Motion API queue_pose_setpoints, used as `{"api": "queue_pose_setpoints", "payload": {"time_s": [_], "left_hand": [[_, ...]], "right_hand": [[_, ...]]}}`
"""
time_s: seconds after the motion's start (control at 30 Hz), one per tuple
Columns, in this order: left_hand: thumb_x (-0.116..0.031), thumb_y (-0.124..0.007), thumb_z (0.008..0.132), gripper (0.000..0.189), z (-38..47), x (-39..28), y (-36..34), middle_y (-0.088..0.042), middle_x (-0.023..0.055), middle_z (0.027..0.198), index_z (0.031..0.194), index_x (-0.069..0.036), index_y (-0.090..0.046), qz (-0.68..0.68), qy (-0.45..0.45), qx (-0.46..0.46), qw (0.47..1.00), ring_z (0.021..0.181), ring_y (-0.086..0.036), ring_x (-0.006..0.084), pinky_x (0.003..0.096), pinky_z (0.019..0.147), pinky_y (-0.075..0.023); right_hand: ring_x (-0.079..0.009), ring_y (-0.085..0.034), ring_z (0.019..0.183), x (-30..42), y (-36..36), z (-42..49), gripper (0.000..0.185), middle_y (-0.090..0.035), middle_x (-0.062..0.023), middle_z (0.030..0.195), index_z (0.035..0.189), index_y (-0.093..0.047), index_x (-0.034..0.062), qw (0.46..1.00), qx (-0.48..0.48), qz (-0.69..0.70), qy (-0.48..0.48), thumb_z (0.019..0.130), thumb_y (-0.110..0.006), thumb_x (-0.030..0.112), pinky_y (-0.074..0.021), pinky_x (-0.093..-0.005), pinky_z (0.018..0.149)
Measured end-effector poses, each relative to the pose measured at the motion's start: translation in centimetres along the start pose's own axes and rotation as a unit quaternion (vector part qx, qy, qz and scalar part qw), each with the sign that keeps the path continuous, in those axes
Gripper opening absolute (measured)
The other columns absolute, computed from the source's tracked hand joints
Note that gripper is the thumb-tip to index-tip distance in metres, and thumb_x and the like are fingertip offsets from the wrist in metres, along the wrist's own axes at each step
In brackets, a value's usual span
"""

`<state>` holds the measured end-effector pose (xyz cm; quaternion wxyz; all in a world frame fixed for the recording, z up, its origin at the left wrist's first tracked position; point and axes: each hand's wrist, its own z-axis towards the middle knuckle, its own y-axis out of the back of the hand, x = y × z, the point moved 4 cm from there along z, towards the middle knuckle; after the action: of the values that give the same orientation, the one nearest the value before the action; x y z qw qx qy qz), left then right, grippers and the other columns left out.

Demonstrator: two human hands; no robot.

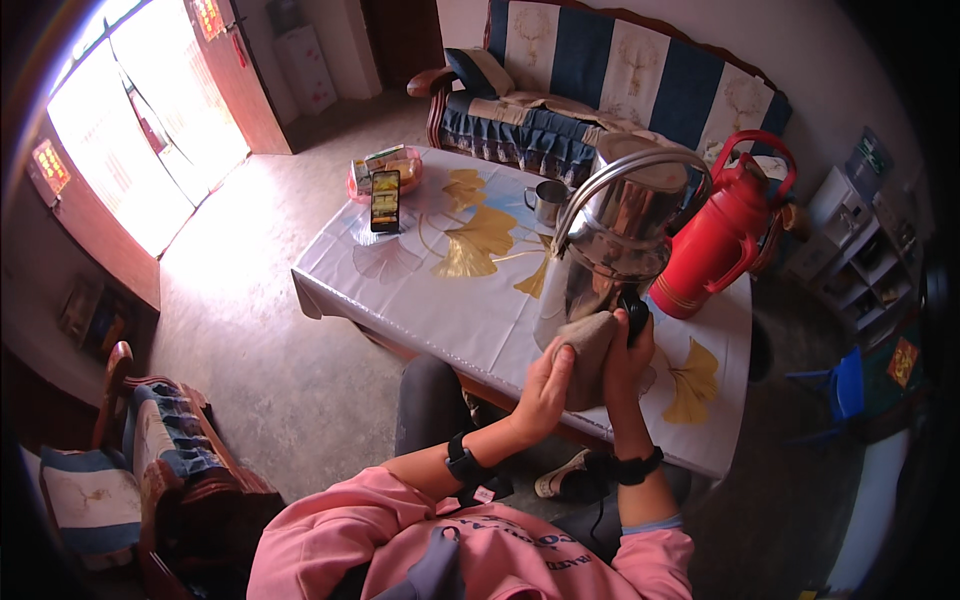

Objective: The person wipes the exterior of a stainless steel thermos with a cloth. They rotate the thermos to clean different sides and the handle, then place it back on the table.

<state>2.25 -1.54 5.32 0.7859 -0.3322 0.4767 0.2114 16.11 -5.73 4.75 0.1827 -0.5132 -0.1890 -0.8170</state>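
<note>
A large shiny metal kettle (626, 232) with a raised looped handle stands in front of me on the cloth-covered table (405, 300). My left hand (544, 386) grips a folded grey-brown cloth (589, 364) near the kettle's lower side. Beside it, my right hand (628, 356) is closed around a black part (635, 311) low on the kettle, and it also touches the cloth. Just right of the kettle is a red thermos flask (712, 232) with its handle up. A small metal mug (550, 202) sits behind the kettle, to its left.
On the table's far left, a phone (385, 201) leans upright against a pink basket (412, 171) holding packets. Behind the table is a striped sofa (630, 60). A blue plastic chair (847, 386) stands at the right, and a wooden armchair (161, 480) at the lower left.
</note>
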Motion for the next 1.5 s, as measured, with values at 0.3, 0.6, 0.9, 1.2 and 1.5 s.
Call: {"api": "queue_pose_setpoints", "payload": {"time_s": [0.3,0.6,0.9,1.2,1.5], "left_hand": [[-0.031,-0.038,0.107,0.037,0.9,-0.3,-1.5,-0.058,0.0035,0.110,0.122,-0.001,-0.054,-0.028,0.098,0.093,0.990,0.102,-0.049,0.0086,0.0251,0.090,-0.0417],[-0.014,-0.068,0.090,0.025,1.9,-0.4,-1.8,-0.056,0.0093,0.107,0.109,-0.001,-0.059,0.211,-0.098,0.046,0.971,0.099,-0.058,0.0204,0.0313,0.082,-0.0475],[-0.024,-0.053,0.102,0.027,4.4,2.7,-4.8,-0.061,0.0062,0.097,0.110,0.002,-0.056,0.027,0.029,0.082,0.996,0.093,-0.056,0.0129,0.0256,0.083,-0.0449],[-0.033,-0.046,0.105,0.034,5.1,2.0,-2.7,-0.042,-0.0065,0.069,0.081,-0.008,-0.051,0.041,-0.040,-0.074,0.996,0.062,-0.036,0.0035,0.0214,0.053,-0.0303],[-0.035,-0.067,0.093,0.049,6.5,0.6,2.3,-0.041,-0.0089,0.057,0.058,-0.004,-0.051,0.040,0.047,-0.081,0.995,0.055,-0.034,0.0014,0.0245,0.045,-0.0247]], "right_hand": [[-0.0234,-0.042,0.128,1.4,4.1,-5.1,0.087,-0.042,-0.0130,0.140,0.144,-0.030,0.0023,0.982,0.137,0.123,-0.031,0.084,-0.072,0.049,-0.0330,-0.0361,0.108],[-0.0200,-0.060,0.111,-2.6,9.8,-10.4,0.048,-0.061,-0.0092,0.119,0.130,-0.052,-0.0028,0.879,0.051,0.321,-0.350,0.086,-0.069,0.007,-0.0481,-0.0318,0.094],[-0.0158,-0.058,0.107,-6.8,13.0,-12.0,0.052,-0.061,-0.0085,0.121,0.131,-0.050,-0.0039,0.929,0.028,0.185,-0.320,0.091,-0.068,0.024,-0.0460,-0.0298,0.093],[-0.0181,-0.054,0.115,-6.8,11.4,-11.4,0.060,-0.056,-0.0082,0.128,0.134,-0.048,-0.0022,0.883,-0.003,0.323,-0.341,0.094,-0.063,0.040,-0.0427,-0.0321,0.099],[-0.0181,-0.055,0.107,-0.8,8.3,-2.7,0.047,-0.060,-0.0114,0.120,0.125,-0.053,-0.0062,0.973,-0.059,0.151,-0.165,0.098,-0.057,0.032,-0.0425,-0.0314,0.094]]}}
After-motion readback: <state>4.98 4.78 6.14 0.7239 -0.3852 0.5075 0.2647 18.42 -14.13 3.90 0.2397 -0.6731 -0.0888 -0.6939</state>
